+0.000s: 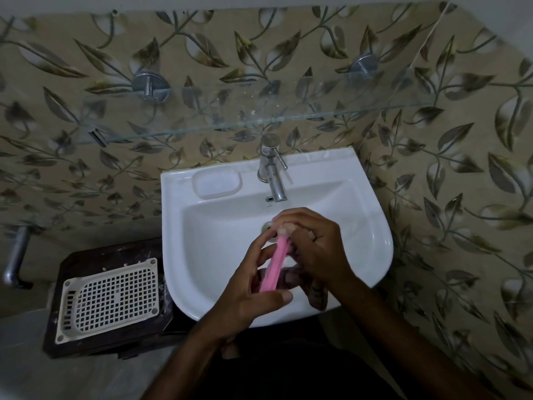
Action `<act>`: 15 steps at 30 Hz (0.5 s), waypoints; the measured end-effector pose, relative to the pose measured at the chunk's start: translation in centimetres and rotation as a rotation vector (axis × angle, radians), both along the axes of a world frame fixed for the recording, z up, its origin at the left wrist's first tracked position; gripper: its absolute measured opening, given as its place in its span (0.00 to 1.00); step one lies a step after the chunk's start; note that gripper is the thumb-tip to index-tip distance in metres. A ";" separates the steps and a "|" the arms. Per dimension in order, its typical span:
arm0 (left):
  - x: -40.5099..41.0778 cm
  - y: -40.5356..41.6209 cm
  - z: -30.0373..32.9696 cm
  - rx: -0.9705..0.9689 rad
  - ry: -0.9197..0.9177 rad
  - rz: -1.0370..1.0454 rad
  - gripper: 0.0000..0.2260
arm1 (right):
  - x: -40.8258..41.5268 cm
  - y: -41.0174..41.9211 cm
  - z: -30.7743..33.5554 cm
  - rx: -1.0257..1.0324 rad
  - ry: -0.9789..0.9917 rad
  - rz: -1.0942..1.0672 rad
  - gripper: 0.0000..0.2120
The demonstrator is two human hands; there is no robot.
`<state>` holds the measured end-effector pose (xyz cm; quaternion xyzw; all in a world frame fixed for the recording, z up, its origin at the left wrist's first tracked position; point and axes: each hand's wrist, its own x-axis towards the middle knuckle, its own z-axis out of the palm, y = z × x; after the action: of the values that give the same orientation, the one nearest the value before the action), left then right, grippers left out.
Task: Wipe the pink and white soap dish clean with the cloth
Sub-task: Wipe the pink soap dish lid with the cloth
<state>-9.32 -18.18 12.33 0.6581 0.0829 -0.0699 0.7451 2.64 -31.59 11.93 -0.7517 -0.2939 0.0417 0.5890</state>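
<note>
I look down on a white sink (360, 249) fixed to a wall of leaf-pattern tiles, with a glass shelf (288, 116) above it and a steel tap (272, 171) at its back edge. To the left, on a dark stool (86, 264), lies a cream grid tray (111, 298), which I judge may be the drain insert of the dish, though I cannot be sure. Over the basin my two hands are close together. The left hand (248, 295) holds the pink soap dish (274, 264) on its edge, the thumb below and the fingers along its far side. The right hand (314, 246) is closed on the upper end of the dish, and a dark cloth (317, 295) hangs down from under this hand; how much cloth lies between the fingers and the dish I cannot tell. I judge the wiping is in progress. The risk I see is the grip: the dish stands thin and tilted, held only at its edges, and if it is wet a strong rub can make it slip and drop into the basin. Also the cloth can bunch up, so the inside corners stay dirty.
</note>
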 end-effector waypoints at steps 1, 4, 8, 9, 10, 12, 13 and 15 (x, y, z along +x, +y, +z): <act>-0.2 0.3 -0.1 0.036 0.004 -0.028 0.42 | 0.1 0.0 0.0 0.007 0.020 -0.030 0.12; -0.5 1.1 -0.5 0.043 0.003 -0.056 0.45 | -1.4 -0.1 0.6 -0.043 -0.105 0.062 0.11; 0.2 1.0 -0.4 -0.006 0.120 -0.068 0.39 | -1.5 -0.5 0.3 -0.115 -0.203 0.088 0.10; 0.7 0.8 -0.3 0.062 0.199 -0.023 0.36 | -1.4 -0.5 0.2 -0.127 -0.219 0.071 0.10; 1.1 0.6 -0.3 0.130 0.263 0.045 0.32 | -1.5 -0.4 0.1 -0.140 -0.247 0.070 0.09; 1.6 0.3 -0.9 0.224 0.233 0.172 0.27 | -2.0 0.0 0.2 -0.145 -0.308 0.099 0.09; 1.6 0.2 -1.1 0.252 0.168 0.209 0.25 | -2.1 0.2 0.4 -0.121 -0.311 0.110 0.09; 1.3 0.2 -1.2 0.251 0.047 0.211 0.22 | -1.8 0.5 0.7 -0.016 -0.223 0.104 0.09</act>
<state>-8.06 -18.00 11.16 0.7319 0.1772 0.0043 0.6580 0.81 -31.04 12.67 -0.7401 -0.3960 -0.0092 0.5435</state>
